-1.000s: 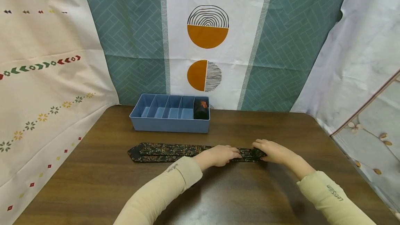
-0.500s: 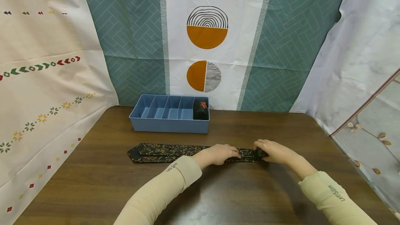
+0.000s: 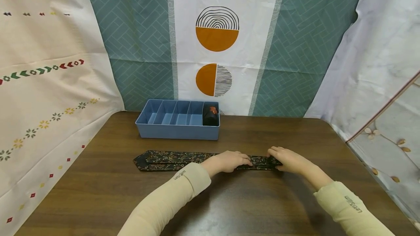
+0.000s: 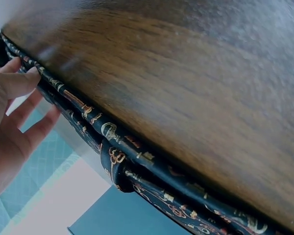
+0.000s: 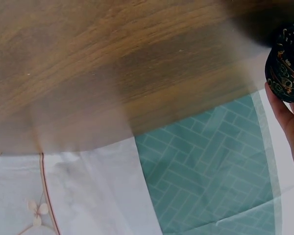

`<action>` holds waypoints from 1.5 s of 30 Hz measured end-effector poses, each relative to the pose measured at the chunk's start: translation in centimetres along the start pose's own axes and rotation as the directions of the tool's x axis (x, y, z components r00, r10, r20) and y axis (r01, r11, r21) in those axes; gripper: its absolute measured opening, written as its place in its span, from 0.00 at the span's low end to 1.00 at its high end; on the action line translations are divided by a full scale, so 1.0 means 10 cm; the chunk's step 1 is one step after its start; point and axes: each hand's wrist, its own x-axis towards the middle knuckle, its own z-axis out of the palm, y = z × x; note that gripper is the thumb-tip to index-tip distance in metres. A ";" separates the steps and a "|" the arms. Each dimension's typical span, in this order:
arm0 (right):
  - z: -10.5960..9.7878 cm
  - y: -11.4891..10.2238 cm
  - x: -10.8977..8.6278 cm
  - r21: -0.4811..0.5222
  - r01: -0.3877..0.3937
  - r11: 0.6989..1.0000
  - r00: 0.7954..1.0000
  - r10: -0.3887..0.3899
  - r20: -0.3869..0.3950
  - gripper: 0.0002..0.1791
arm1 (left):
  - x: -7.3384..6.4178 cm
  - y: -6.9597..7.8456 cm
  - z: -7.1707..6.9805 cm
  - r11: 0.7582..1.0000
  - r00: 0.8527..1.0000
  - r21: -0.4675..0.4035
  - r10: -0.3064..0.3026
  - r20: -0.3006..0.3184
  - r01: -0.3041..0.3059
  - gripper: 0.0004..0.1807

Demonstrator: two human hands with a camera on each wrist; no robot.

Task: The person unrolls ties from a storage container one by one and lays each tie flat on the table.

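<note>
Tabletop (image 3: 98,192), necktie (image 3: 183,157) partly hidden by hands (image 3: 227,161).

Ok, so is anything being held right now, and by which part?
The right hand holds the patterned necktie by its rolled right end; the left hand touches its flat length.

Brown wood-grain table (image 3: 98,192) — glossy, teal-and-white hanging (image 3: 223,43) behind, cream patterned cloth (image 3: 49,86) left, marbled white cloth (image 3: 382,72) right

Both arms (image 3: 170,196) reach forward — left fingers (image 3: 244,160) bent, right fingers (image 3: 273,151) curled inward.
</note>
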 end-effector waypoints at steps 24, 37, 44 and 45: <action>-0.03 0.07 0.01 -0.034 0.059 0.998 0.997 -0.061 -0.051 0.21 | -0.09 -0.08 -0.01 1.000 1.000 0.015 0.024 -0.009 -0.024 0.31; -0.05 0.06 -0.01 -0.004 0.053 0.999 0.999 -0.053 -0.002 0.18 | -0.13 -0.09 -0.01 1.000 1.000 0.003 0.023 -0.013 -0.022 0.32; 0.00 0.10 -0.04 -0.016 0.073 0.997 0.997 -0.073 -0.019 0.20 | -0.11 -0.05 0.02 1.000 1.000 -0.007 0.001 -0.007 -0.001 0.29; 0.00 0.11 -0.04 -0.017 0.072 0.997 0.997 -0.072 -0.019 0.20 | -0.11 -0.04 0.03 1.000 1.000 -0.006 -0.001 -0.004 0.001 0.29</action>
